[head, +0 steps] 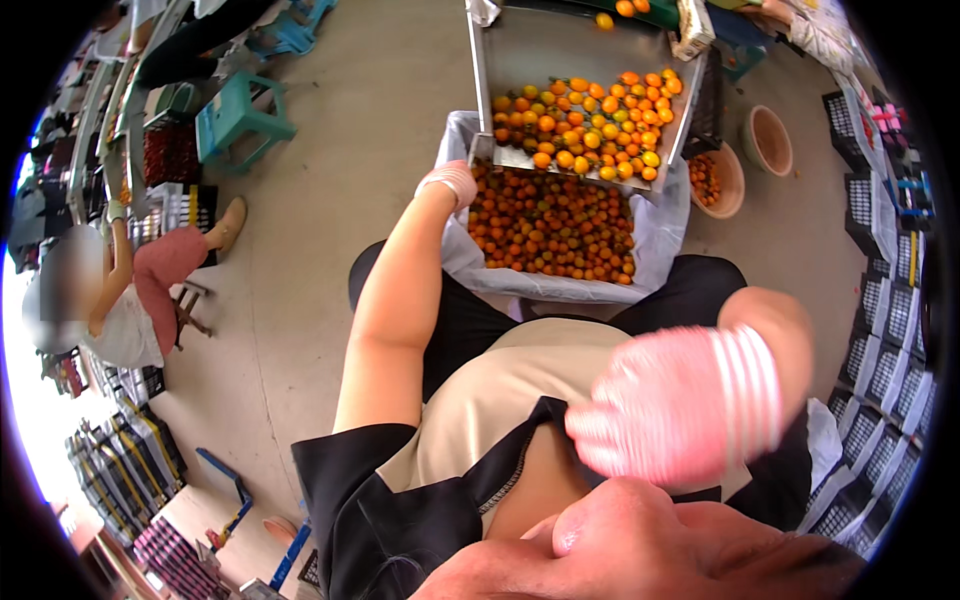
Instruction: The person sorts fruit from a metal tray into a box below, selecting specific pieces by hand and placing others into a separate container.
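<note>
My left hand (459,182), in a pale pink striped glove, is at the lower left corner of a metal chute (517,156); its fingers are partly hidden, so its hold cannot be told. Orange and yellow cherry tomatoes (591,140) lie on the chute's lower part. Beneath its lip stands a crate lined with white plastic (570,289), filled with more cherry tomatoes (551,225). My right hand (660,409), in a pink glove, is raised near my chest and chin, away from the tomatoes. It is blurred, with fingers curled, and whether it holds anything cannot be told.
Right of the crate stand a tub with some tomatoes (731,184) and another tub (769,142). Stacked black crates (885,322) line the right side. A green stool (244,120) and a seated co-worker (127,315) are at left. Another person (817,37) is at top right.
</note>
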A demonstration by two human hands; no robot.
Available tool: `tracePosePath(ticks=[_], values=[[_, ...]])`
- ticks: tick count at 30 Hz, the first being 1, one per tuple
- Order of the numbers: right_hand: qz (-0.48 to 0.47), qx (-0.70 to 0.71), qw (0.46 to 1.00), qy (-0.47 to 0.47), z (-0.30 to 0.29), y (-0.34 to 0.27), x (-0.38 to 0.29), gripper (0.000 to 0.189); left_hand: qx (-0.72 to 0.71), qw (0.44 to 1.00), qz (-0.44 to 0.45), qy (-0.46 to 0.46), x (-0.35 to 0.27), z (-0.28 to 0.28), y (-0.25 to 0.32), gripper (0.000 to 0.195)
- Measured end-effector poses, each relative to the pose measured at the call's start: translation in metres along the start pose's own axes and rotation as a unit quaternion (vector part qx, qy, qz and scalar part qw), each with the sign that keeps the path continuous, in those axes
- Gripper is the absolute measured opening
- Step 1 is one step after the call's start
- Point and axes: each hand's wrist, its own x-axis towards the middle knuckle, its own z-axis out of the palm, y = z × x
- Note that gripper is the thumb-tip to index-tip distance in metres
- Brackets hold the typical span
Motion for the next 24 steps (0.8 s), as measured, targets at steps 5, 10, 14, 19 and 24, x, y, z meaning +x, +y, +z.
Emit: tracePosePath(ticks=[5, 10, 14, 19, 24], values=[[-0.021, 0.0, 0.997, 0.069, 0.006, -0.019, 0.015, 0.019, 0.04, 0.999, -0.028, -0.007, 0.004, 0.005, 0.002, 0.017], [-0.036, -0.052, 0.998, 0.027, -0.005, -0.009, 0.038, 0.017, -0.002, 0.998, -0.058, -0.03, 0.015, 0.006, -0.001, 0.023], [-0.06, -0.088, 0.992, -0.063, -0.022, 0.007, 0.061, 0.017, -0.005, 0.999, -0.032, -0.025, 0.023, 0.026, -0.024, 0.015], [-0.064, -0.057, 0.995, -0.045, -0.02, -0.005, 0.027, 0.019, -0.063, 0.997, -0.024, 0.043, -0.021, 0.0, -0.001, 0.019], [-0.066, -0.008, 0.997, -0.035, -0.021, -0.015, -0.001, 0.023, -0.016, 0.998, -0.058, -0.003, -0.023, 0.011, -0.013, 0.022]])
